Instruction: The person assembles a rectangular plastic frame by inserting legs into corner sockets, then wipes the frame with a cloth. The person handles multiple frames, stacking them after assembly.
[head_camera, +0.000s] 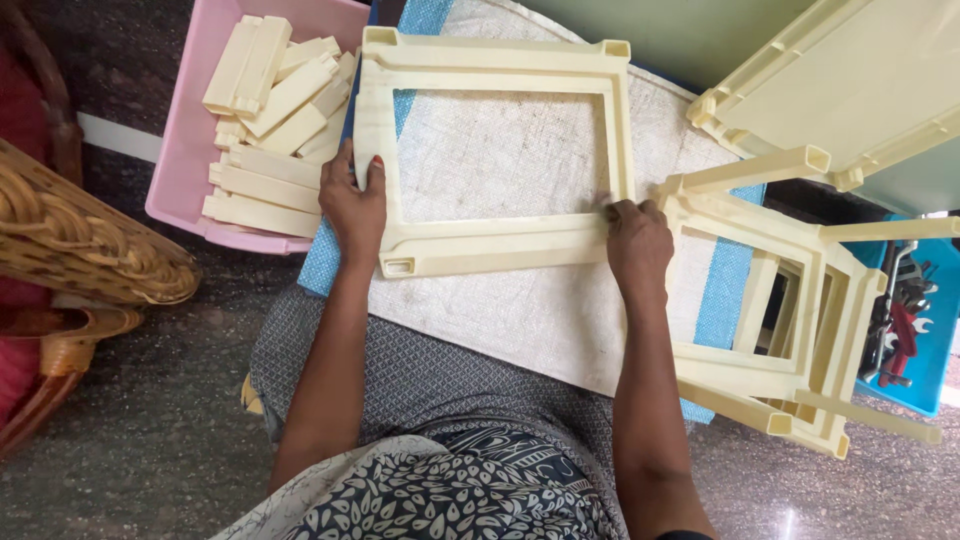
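Left hand (352, 203) clamped on frame (497, 245) side, right hand (636, 243) pinching its near corner; likely light, stiff, slick plastic, best gripped by rails.

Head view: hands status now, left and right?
Left hand: closed on the left rail of the cream plastic frame.
Right hand: closed on the frame's lower right corner.
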